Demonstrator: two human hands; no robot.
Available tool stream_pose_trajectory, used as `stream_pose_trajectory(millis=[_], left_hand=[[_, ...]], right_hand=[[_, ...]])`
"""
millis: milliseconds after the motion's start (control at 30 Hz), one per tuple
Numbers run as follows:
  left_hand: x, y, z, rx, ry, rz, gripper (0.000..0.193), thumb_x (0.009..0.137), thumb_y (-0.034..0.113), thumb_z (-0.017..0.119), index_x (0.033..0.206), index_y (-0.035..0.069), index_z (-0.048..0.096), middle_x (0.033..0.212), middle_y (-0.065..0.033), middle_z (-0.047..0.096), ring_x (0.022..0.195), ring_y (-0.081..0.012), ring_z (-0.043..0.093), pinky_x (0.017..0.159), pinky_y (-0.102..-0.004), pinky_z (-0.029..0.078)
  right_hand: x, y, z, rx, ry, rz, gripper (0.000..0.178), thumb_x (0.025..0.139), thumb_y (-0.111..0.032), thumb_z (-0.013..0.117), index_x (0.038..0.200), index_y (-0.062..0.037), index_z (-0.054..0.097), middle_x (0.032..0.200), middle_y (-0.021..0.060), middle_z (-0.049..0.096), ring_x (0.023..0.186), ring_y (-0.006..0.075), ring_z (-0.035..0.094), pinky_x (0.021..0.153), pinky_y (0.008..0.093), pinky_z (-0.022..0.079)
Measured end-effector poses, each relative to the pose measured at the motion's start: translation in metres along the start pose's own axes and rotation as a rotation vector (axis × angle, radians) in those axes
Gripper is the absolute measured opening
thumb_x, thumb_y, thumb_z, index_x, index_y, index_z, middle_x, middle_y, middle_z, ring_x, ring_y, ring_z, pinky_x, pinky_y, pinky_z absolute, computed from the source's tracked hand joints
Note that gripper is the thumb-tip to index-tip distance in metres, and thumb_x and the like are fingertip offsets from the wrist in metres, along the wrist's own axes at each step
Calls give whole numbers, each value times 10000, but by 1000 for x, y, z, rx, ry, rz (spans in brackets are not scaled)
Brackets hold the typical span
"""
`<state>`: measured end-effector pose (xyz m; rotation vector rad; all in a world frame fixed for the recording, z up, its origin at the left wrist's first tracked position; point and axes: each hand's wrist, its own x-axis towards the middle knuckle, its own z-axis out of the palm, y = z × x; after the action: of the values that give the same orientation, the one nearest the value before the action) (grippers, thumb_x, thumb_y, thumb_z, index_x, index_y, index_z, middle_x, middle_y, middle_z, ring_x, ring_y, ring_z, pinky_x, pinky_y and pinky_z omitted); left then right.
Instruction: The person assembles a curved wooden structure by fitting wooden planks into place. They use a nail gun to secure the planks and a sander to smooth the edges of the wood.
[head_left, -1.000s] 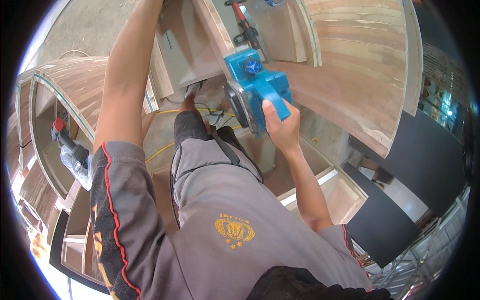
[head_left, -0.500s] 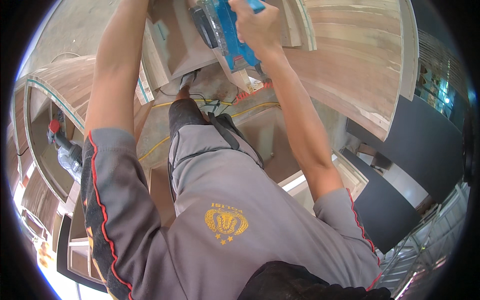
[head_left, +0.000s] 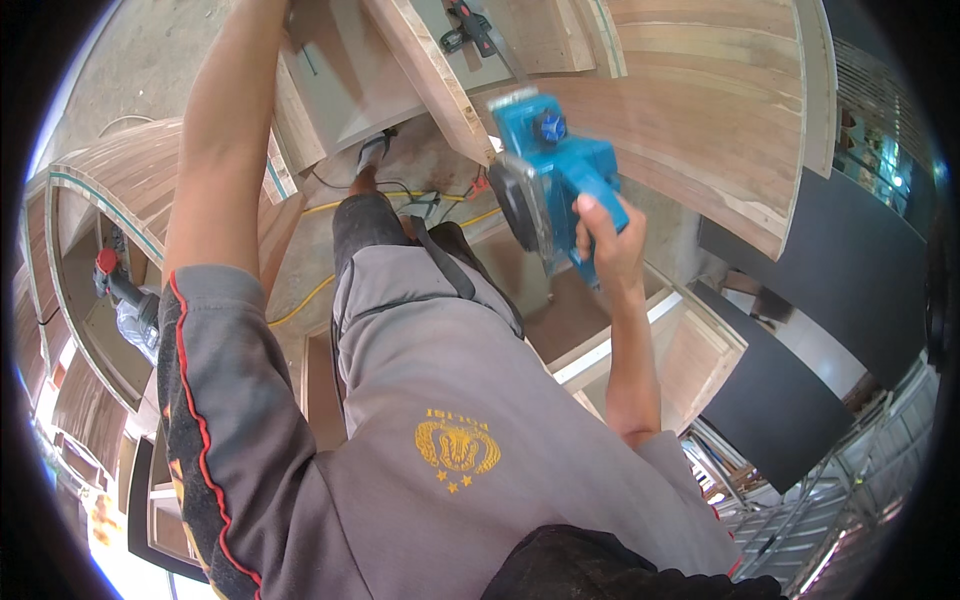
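My right hand (head_left: 612, 240) is wrapped round the handle of a blue electric planer (head_left: 582, 160), right of my legs. The planer is tipped on its side, with its dark round part facing left. Its front end is close to the near end of an upright wooden board (head_left: 435, 85), part of a pale cabinet frame; I cannot tell whether they touch. My left forearm (head_left: 222, 120) stretches up past the top edge of the picture, so the left hand is hidden.
A black tool with red parts (head_left: 468, 28) lies inside the frame. Large wooden panels (head_left: 700, 110) stand at right, dark panels (head_left: 825, 270) beyond. A yellow hose (head_left: 305, 302) and cables cross the floor by my foot. A red-ended tool (head_left: 125, 285) sits in a cabinet at left.
My right hand has drawn the planer back toward me and to the right, off the board, and turned it. The board's edge now shows. My left arm has barely moved.
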<state>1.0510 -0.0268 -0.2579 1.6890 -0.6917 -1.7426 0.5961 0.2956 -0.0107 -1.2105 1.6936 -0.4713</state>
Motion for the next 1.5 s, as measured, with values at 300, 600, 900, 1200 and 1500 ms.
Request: stream_pose_trajectory(millis=[300,600,900,1200,1500], left_hand=[[5,-4,-9,14,96,-3,696,927,629,644,1372,98,571,1330,-135,611,1215,-294,571,1022,-480,484],[-30,7,23,-3,84,105,539,922,601,668,1176,126,659,1043,-46,665,911,-206,627,858,-405,526],[-17,-7,12,-9,92,66,480,946,586,644,1043,119,696,956,-63,676,852,-198,617,834,-375,510],[24,-40,-23,-335,-217,84,623,986,699,489,1047,108,679,939,-55,671,733,-136,577,616,-330,499],[-182,5,7,-441,563,677,526,1046,345,528,1361,-75,563,1258,-224,682,1193,-300,662,1045,-404,514]], right_hand=[[-11,52,12,4,-69,-47,361,958,-353,672,813,-22,656,614,-11,541,599,85,498,554,291,401],[28,16,42,3,-54,-87,326,968,-282,661,794,-7,646,621,17,552,606,96,493,567,311,415],[85,-39,82,-50,-41,-169,362,950,-318,666,767,-6,668,599,40,587,582,123,542,564,338,436],[143,-96,121,-109,-35,-264,405,920,-357,666,716,-7,677,608,87,646,585,218,631,604,389,482],[194,-135,152,-112,-20,-266,450,877,-410,646,672,-10,668,624,111,671,631,256,670,660,412,512]])
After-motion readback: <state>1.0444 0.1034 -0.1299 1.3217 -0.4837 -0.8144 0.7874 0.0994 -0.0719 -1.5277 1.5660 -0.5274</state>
